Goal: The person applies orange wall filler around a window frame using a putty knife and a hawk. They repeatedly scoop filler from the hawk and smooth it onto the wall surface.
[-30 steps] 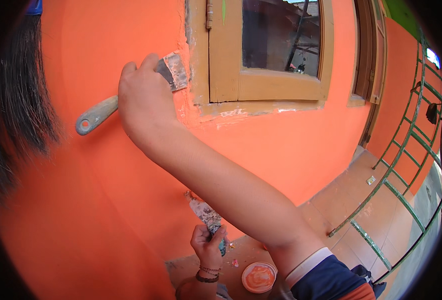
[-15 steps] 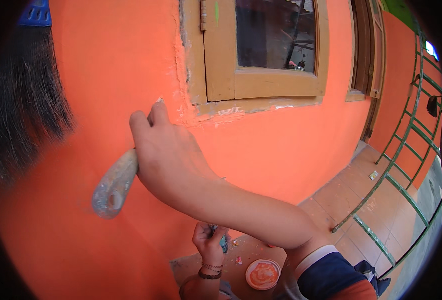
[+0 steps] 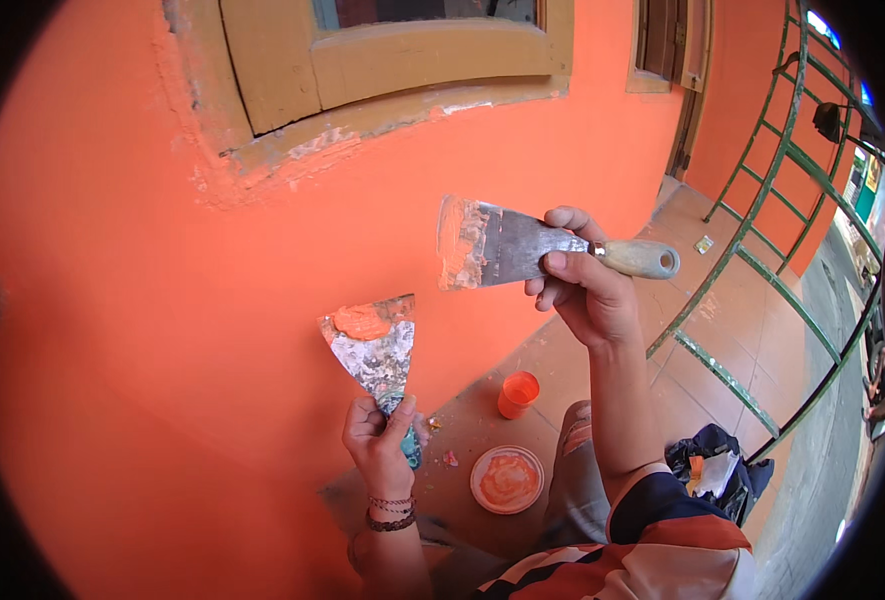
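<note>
My right hand (image 3: 602,300) is closed on a putty knife (image 3: 522,245), thumb on its metal blade. Its pale, worn handle points right, and orange paste coats the blade's left end. Lower and to the left, my left hand (image 3: 380,455) grips a second putty knife (image 3: 374,360) by its green handle. That blade points up, stained white and grey, with a lump of orange paste (image 3: 360,322) near its tip. Both blades are apart from each other, in front of the orange wall (image 3: 252,280). Above them is the brown wooden window frame (image 3: 432,65), with rough, pale patches along its lower edge.
On the tiled floor stand an orange cup (image 3: 518,395) and a round, shallow dish (image 3: 507,480) smeared with orange. A green metal ladder (image 3: 759,268) leans along the right side. Beside my right elbow lies a black plastic bag (image 3: 752,488) with papers in it.
My right hand has moved right, away from the wall beside the window, and its putty-knife blade now shows. My left hand has risen slightly with its knife in view. The view has shifted down and right.
</note>
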